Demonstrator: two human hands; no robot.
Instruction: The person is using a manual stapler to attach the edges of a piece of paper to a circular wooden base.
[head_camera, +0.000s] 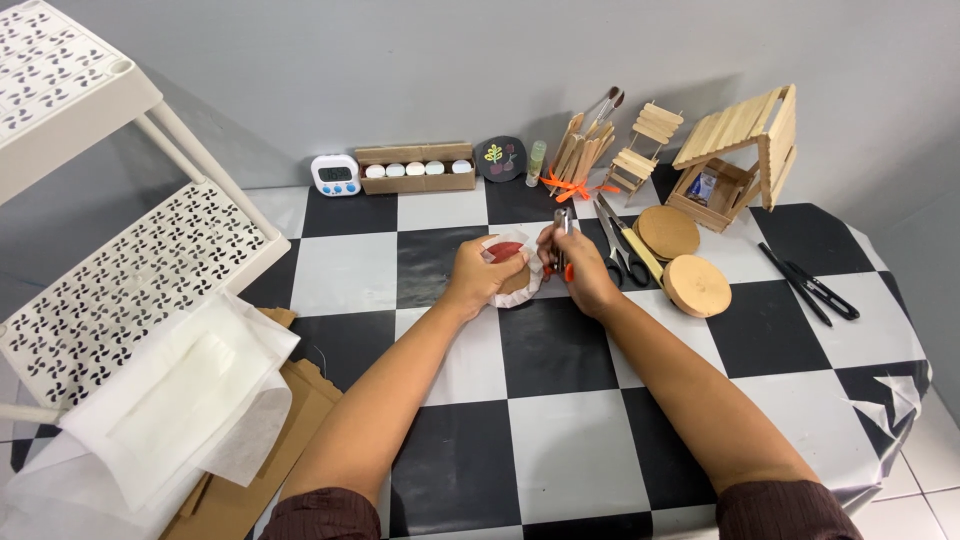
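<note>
1. Round wooden disc (516, 277), part-wrapped in white paper with a red patch (505, 247): gripped in left hand (484, 276), just above the desk (560, 440).
2. Right hand (578, 272), touching the disc's right side: clenched on a slim metal tool (561, 232), tip pointing up.
3. Step judged: trimming or working the paper at the disc edge. Next move calls for steady disc support and fine tool control.
4. Beyond right hand: scissors (622, 245), two bare wooden discs (682, 262).
5. Tool type unclear; contact point hidden by fingers.
</note>
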